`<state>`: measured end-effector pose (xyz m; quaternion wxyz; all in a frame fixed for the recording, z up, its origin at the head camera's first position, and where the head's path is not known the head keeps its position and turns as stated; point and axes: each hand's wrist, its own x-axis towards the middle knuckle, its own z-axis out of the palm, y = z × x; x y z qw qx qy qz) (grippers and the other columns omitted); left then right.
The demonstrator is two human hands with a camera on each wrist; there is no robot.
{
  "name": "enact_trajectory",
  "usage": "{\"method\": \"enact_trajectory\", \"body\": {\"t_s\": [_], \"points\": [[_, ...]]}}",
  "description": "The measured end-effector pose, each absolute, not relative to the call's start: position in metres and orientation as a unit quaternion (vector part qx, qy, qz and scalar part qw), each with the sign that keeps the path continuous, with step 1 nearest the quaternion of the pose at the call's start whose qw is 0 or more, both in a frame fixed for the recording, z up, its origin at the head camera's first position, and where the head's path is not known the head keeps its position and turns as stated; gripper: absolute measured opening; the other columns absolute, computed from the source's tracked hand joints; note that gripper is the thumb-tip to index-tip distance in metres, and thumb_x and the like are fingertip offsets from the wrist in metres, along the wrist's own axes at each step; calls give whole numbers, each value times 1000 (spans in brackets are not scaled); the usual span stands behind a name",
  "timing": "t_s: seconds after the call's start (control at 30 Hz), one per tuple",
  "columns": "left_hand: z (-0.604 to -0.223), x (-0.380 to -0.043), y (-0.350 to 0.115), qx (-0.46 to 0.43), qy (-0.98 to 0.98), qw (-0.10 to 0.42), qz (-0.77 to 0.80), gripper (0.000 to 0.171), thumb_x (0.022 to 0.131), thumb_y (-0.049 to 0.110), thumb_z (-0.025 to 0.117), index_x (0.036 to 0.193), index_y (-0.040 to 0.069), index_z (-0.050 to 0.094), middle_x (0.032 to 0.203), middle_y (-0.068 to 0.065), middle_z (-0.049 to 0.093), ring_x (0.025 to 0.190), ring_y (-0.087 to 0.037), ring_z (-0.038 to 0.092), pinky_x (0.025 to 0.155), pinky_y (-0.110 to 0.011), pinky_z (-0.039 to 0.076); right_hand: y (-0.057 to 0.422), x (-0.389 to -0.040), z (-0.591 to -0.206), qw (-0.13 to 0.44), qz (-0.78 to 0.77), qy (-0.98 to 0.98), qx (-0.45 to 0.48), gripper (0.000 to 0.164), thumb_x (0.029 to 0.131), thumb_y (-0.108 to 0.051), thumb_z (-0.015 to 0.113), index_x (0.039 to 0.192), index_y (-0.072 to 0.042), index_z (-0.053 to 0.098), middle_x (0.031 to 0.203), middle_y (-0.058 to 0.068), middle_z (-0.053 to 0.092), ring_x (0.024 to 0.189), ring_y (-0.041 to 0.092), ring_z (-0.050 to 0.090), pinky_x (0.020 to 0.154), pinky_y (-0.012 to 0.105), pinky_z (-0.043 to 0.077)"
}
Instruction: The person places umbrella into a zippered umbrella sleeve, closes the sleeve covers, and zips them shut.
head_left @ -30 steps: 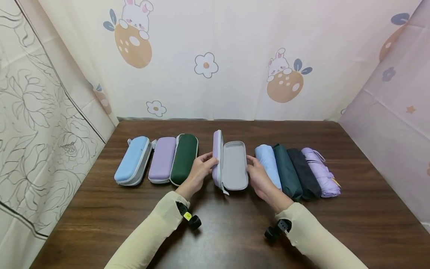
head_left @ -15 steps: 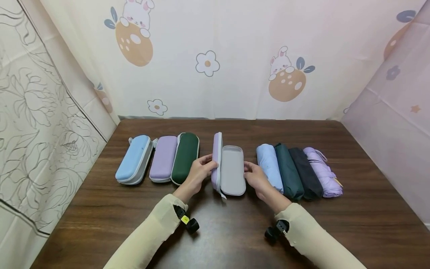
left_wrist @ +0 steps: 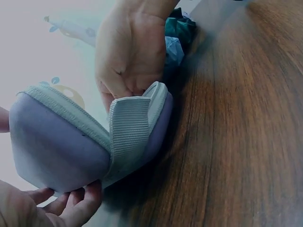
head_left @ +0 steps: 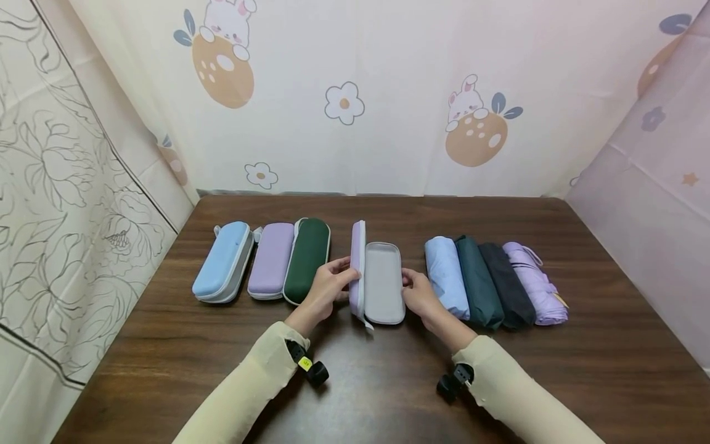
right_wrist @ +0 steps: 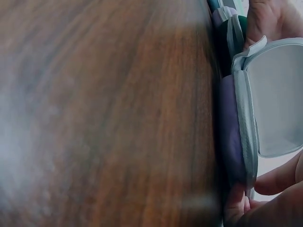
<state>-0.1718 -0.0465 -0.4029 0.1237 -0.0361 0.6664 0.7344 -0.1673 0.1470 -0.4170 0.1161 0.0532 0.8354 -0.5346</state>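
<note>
Head view, zip case: a lilac, rounded-oblong zip case with pale grey lining [head_left: 383, 283] sits spread at the middle of the dark brown wooden table [head_left: 383, 394], one half flat on the wood, the other raised at its left side
Left hand: the left hand [head_left: 323, 287] grips the raised half, thumb at its rim
Right hand: the right hand [head_left: 420, 293] pinches the outer edge of the flat half
Closed cases: left of the left hand, a row of light blue [head_left: 222, 262], lilac [head_left: 272, 262] and dark green [head_left: 307, 256] rounded-oblong cases
Fabric bundles: right of the right hand, long light blue [head_left: 446, 277], dark green [head_left: 479, 283], black [head_left: 507, 287] and lilac [head_left: 535, 283] bundles side by side
Left wrist view, strap: a ribbed pale grey fabric strap [left_wrist: 130, 127] crosses the near end between both halves; the left fingers curl against the raised lilac shell
Right wrist view, rim: right-hand digits clasp the flat half's rim from both sides
</note>
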Motion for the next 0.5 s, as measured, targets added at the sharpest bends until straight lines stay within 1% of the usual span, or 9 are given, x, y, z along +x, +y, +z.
{"method": "enact_trajectory", "body": {"t_s": [0.1,0.3,0.5], "points": [[-403,-173,-47,-43,666,132,733,54,81,14,63,132,-2,51,121,-17,56,96,-21,57,80,-44,52,148,-168,-416,118,-532,837,52,54,87,12,35,140,14,30,115,22,45,109,30,43,90,37,40],[-404,-173,-48,-49,660,142,736,54,82,12,63,133,-1,52,123,-17,56,95,-20,58,76,-41,54,148,-167,-414,120,-531,837,50,53,86,12,35,139,15,31,114,21,45,110,30,43,91,37,39],[-404,-171,-49,-51,665,143,731,56,81,13,66,133,-1,51,126,-17,56,96,-21,59,76,-42,54,148,-165,-412,120,-536,834,50,53,86,12,36,138,16,32,115,22,44,113,32,41,96,40,36]]}}
